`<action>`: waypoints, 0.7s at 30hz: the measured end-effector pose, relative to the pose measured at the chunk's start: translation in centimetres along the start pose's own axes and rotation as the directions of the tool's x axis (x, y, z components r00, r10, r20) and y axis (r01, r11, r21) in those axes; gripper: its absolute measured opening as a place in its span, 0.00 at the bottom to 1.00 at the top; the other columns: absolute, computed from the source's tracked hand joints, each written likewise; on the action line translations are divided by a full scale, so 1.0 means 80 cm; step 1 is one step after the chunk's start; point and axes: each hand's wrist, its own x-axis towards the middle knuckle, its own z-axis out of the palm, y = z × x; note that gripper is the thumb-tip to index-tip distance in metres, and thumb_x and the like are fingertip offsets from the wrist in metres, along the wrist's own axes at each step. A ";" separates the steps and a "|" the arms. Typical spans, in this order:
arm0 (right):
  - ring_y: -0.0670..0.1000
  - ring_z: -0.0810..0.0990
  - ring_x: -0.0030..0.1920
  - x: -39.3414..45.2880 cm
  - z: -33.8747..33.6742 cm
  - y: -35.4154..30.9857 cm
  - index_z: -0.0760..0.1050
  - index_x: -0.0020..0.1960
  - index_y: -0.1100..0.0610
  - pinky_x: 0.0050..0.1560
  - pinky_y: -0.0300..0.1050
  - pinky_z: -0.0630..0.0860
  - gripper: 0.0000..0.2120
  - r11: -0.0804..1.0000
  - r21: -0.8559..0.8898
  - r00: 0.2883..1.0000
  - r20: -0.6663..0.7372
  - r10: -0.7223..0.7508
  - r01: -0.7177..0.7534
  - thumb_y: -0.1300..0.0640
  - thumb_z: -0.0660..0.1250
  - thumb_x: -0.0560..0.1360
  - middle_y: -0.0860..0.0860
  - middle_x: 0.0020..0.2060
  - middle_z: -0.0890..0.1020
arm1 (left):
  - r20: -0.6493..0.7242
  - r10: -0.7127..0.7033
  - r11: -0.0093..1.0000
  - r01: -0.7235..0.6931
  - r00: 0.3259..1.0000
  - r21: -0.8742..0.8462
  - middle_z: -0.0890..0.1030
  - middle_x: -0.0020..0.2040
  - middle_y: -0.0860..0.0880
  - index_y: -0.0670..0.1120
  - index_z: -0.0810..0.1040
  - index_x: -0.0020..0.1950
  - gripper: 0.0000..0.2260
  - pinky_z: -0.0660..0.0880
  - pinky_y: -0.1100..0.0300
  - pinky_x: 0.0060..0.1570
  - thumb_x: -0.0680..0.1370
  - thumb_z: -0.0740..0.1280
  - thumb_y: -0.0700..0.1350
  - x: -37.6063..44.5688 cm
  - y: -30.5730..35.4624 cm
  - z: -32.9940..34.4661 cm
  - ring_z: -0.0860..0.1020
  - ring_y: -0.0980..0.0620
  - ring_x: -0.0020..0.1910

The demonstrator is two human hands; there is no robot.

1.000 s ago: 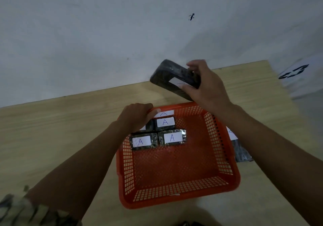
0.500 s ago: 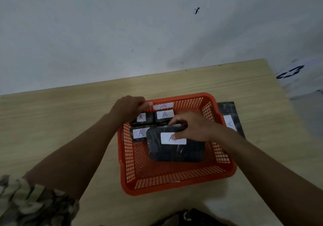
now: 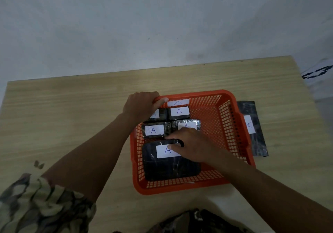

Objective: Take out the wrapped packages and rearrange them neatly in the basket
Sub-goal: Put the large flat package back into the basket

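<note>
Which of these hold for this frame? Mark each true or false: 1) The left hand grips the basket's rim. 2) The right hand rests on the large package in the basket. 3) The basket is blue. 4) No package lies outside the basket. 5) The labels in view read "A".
1) True: the left hand grips the far left corner of the orange basket.
2) True: the right hand rests on the large package, near its label.
3) False: it is orange.
4) False: a flat package lies on the table right of the basket.
5) True: every readable label shows "A", like the small package.
</note>
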 end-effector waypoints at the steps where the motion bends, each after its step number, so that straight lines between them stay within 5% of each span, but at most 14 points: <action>1: 0.48 0.77 0.59 -0.001 0.005 0.002 0.75 0.69 0.46 0.54 0.42 0.69 0.19 1.000 -0.021 0.999 -0.033 -0.021 0.020 0.45 0.65 0.79 0.49 0.61 0.80 | -0.003 0.004 1.000 -0.004 1.000 0.007 0.78 0.32 0.53 0.51 0.75 0.42 0.25 0.78 0.54 0.37 0.78 0.49 0.68 0.000 0.000 0.001 0.77 0.52 0.31; 5: 0.50 0.76 0.63 -0.009 0.028 0.010 0.75 0.69 0.50 0.64 0.50 0.71 0.19 0.989 -0.092 0.982 -0.145 -0.125 0.112 0.47 0.63 0.80 0.50 0.63 0.81 | -0.003 -0.008 1.000 0.008 1.000 0.009 0.78 0.32 0.53 0.51 0.76 0.42 0.26 0.79 0.53 0.38 0.78 0.49 0.69 0.001 0.000 0.003 0.77 0.52 0.30; 13: 0.49 0.78 0.59 -0.014 0.023 0.019 0.78 0.65 0.54 0.60 0.51 0.76 0.16 0.980 -0.101 0.910 -0.366 -0.194 0.169 0.51 0.67 0.79 0.51 0.60 0.81 | 0.023 -0.003 1.000 0.002 1.000 0.027 0.76 0.32 0.53 0.50 0.74 0.42 0.26 0.79 0.51 0.38 0.78 0.48 0.68 0.002 0.006 0.003 0.76 0.51 0.30; 18: 0.48 0.78 0.56 -0.040 -0.039 0.029 0.81 0.59 0.59 0.59 0.44 0.75 0.11 0.992 -0.055 0.746 -0.655 -0.120 0.112 0.59 0.67 0.79 0.53 0.55 0.83 | -0.055 0.100 0.994 -0.098 0.993 0.040 0.82 0.41 0.49 0.49 0.79 0.52 0.25 0.78 0.52 0.41 0.79 0.53 0.66 0.023 0.041 -0.005 0.79 0.49 0.39; 21: 0.47 0.80 0.52 -0.060 -0.074 0.046 0.81 0.56 0.59 0.56 0.39 0.75 0.08 0.993 0.113 0.566 -0.821 0.072 0.038 0.62 0.67 0.78 0.52 0.51 0.84 | -0.040 0.196 0.980 -0.197 0.980 -0.034 0.83 0.50 0.48 0.48 0.79 0.59 0.26 0.78 0.52 0.44 0.79 0.53 0.65 0.047 0.081 -0.001 0.81 0.47 0.48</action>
